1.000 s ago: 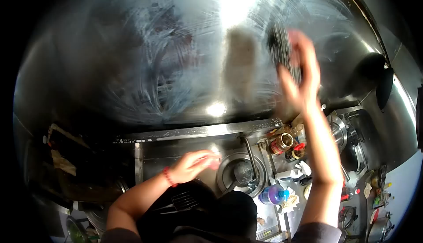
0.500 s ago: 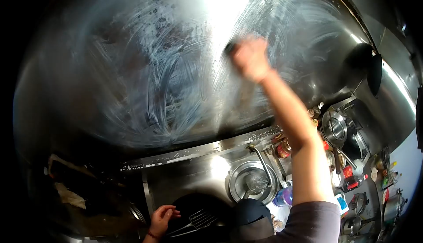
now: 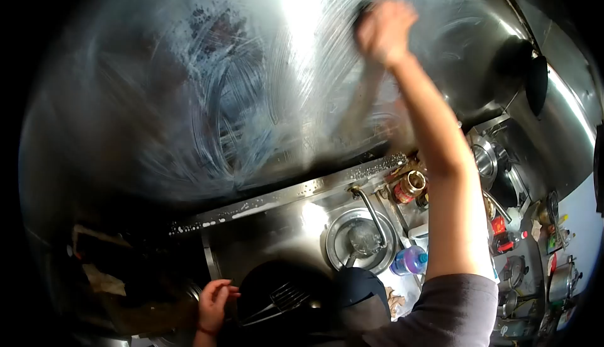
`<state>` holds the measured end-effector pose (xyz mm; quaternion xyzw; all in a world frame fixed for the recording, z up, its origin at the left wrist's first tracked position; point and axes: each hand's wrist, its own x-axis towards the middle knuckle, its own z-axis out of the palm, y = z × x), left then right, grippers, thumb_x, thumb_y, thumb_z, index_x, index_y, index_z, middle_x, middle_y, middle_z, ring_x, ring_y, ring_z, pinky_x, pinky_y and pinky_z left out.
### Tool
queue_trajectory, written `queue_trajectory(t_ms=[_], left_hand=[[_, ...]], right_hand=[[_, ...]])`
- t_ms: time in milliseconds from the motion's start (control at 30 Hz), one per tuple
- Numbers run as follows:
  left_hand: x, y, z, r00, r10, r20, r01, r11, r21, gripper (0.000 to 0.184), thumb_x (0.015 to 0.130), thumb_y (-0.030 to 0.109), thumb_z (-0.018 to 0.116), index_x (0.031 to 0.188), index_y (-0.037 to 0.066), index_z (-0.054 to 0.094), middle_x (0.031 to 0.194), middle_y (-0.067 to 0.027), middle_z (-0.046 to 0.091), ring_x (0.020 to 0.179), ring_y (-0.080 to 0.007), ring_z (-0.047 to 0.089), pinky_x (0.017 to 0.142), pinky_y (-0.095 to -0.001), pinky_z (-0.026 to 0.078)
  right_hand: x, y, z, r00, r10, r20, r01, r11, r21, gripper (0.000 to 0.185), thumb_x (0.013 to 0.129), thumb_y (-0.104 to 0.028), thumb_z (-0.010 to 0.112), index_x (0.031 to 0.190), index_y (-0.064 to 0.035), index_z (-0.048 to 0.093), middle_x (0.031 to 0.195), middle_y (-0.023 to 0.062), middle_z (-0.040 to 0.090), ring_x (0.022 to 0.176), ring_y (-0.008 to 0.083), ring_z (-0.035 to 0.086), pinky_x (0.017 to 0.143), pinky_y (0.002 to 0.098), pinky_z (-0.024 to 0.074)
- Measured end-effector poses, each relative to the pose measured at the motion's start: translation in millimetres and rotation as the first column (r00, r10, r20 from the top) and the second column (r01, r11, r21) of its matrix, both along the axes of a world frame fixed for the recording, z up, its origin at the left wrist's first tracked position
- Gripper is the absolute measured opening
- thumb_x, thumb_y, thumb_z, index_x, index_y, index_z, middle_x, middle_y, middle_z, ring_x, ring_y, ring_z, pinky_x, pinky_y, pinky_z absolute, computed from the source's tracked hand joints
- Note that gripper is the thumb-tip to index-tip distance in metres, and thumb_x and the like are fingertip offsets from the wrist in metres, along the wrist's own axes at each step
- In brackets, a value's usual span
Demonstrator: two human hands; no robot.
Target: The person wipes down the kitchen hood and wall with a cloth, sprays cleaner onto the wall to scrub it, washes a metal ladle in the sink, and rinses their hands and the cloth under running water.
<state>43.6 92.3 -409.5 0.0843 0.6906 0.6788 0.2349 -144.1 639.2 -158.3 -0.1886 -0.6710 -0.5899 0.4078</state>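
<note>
My right hand [image 3: 387, 31] is raised against the shiny metal wall panel [image 3: 189, 95], fingers closed round a dark scrubbing pad [image 3: 362, 18] that is blurred by motion. White soapy streaks cover much of the panel, swirling around the pad and at its centre-left. Low in the view, my left hand [image 3: 214, 306] is open and holds nothing, its fingers stretched toward the left side of a black wok [image 3: 261, 281]. A slotted turner [image 3: 286, 298] lies in that wok. Part of the pad is hidden by my right hand.
A metal ledge [image 3: 296, 190] with foam runs below the panel. A steel bowl [image 3: 332, 237] holding a strainer stands under a tap [image 3: 371, 205]. Nearby are an opened jar [image 3: 409, 186], a blue-purple bottle [image 3: 409, 261] and a pot [image 3: 562, 281] at far right.
My right hand has moved up and to the right across the panel with the scrubbing pad. My left hand has shifted slightly left. The view has shifted a little.
</note>
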Motion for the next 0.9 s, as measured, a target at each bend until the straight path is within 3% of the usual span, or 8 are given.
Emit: queue_trajectory(t_ms=[33, 133, 233, 333, 500, 533, 733, 900], left_hand=[[1, -10, 2, 0.997, 0.074, 0.025, -0.073, 0.996, -0.052, 0.019, 0.094, 0.010, 0.049, 0.107, -0.002, 0.055, 0.094, -0.0136, 0.065, 0.083, -0.0209, 0.065, 0.075, -0.0306, 0.054], [-3, -3, 17, 0.990, 0.141, -0.008, -0.141, 0.982, -0.128, 0.018, 0.094, 0.011, 0.049, 0.106, -0.001, 0.055, 0.093, -0.0134, 0.065, 0.082, -0.0204, 0.065, 0.074, -0.0299, 0.054], [-7, 30, 29, 0.988, 0.114, -0.101, -0.128, 0.983, -0.135, 0.019, 0.094, 0.011, 0.048, 0.106, -0.001, 0.055, 0.092, -0.0141, 0.065, 0.081, -0.0205, 0.065, 0.074, -0.0297, 0.053], [8, 46, 35, 0.991, -0.037, -0.132, 0.032, 0.999, -0.040, 0.021, 0.094, 0.013, 0.048, 0.109, -0.001, 0.054, 0.092, -0.0141, 0.064, 0.082, -0.0211, 0.064, 0.077, -0.0320, 0.052], [23, 1, 29, 0.997, 0.073, -0.033, -0.077, 0.989, -0.127, 0.019, 0.093, 0.009, 0.049, 0.108, -0.002, 0.055, 0.092, -0.0140, 0.064, 0.080, -0.0203, 0.065, 0.076, -0.0312, 0.053], [23, -4, 31, 0.980, 0.200, -0.018, -0.201, 0.971, -0.128, 0.019, 0.094, 0.010, 0.049, 0.107, -0.001, 0.055, 0.092, -0.0137, 0.064, 0.079, -0.0201, 0.065, 0.075, -0.0310, 0.053], [19, 14, 33, 0.940, 0.338, -0.045, -0.339, 0.940, -0.024, 0.019, 0.095, 0.012, 0.048, 0.108, -0.001, 0.054, 0.092, -0.0142, 0.065, 0.079, -0.0199, 0.065, 0.075, -0.0305, 0.054], [21, 82, 31, 0.979, 0.205, 0.000, -0.199, 0.948, 0.248, 0.021, 0.094, 0.010, 0.047, 0.110, -0.003, 0.052, 0.094, -0.0181, 0.064, 0.080, -0.0229, 0.065, 0.076, -0.0319, 0.054]], right_hand=[[-54, 62, -7, 0.744, -0.163, -0.647, 0.359, 0.915, 0.182, 0.024, 0.075, -0.020, 0.053, 0.091, -0.0022, 0.054, 0.088, 0.0135, 0.052, 0.084, 0.0279, 0.049, 0.077, 0.0528, 0.0391], [-28, 6, -13, 0.324, 0.535, -0.780, -0.876, 0.481, -0.034, 0.029, 0.082, -0.017, 0.050, 0.108, -0.0029, 0.050, 0.102, 0.0168, 0.047, 0.096, 0.0319, 0.044, 0.084, 0.0496, 0.0339], [-1, -94, -187, 0.517, 0.654, -0.552, -0.845, 0.289, -0.450, 0.047, 0.070, -0.020, 0.051, 0.111, 0.0036, 0.047, 0.111, 0.0309, 0.042, 0.105, 0.0437, 0.039, 0.088, 0.0579, 0.0265], [30, -92, -271, 0.304, 0.952, 0.028, -0.686, 0.240, -0.687, 0.012, 0.072, -0.026, 0.059, 0.084, -0.0225, 0.059, 0.105, -0.0006, 0.056, 0.106, 0.0261, 0.046, 0.087, 0.0472, 0.0349], [45, -16, -55, 0.455, 0.884, 0.106, -0.798, 0.458, -0.393, 0.020, 0.075, -0.021, 0.056, 0.094, -0.0174, 0.058, 0.102, 0.0040, 0.055, 0.106, 0.0254, 0.049, 0.085, 0.0484, 0.0378], [56, -19, -9, 0.069, 0.886, -0.459, -0.937, -0.100, -0.334, 0.017, 0.073, -0.014, 0.052, 0.089, -0.0096, 0.056, 0.092, 0.0113, 0.051, 0.093, 0.0315, 0.047, 0.079, 0.0463, 0.0370], [-26, -65, -159, 0.128, 0.290, -0.949, -0.924, 0.383, -0.007, 0.012, 0.078, -0.014, 0.045, 0.085, -0.0049, 0.050, 0.094, 0.0169, 0.047, 0.094, 0.0343, 0.042, 0.088, 0.0470, 0.0281], [-31, -204, -329, 0.326, -0.471, -0.819, -0.938, -0.056, -0.342, 0.021, 0.079, -0.015, 0.050, 0.096, -0.0027, 0.049, 0.096, 0.0167, 0.045, 0.096, 0.0326, 0.045, 0.085, 0.0439, 0.0354]])
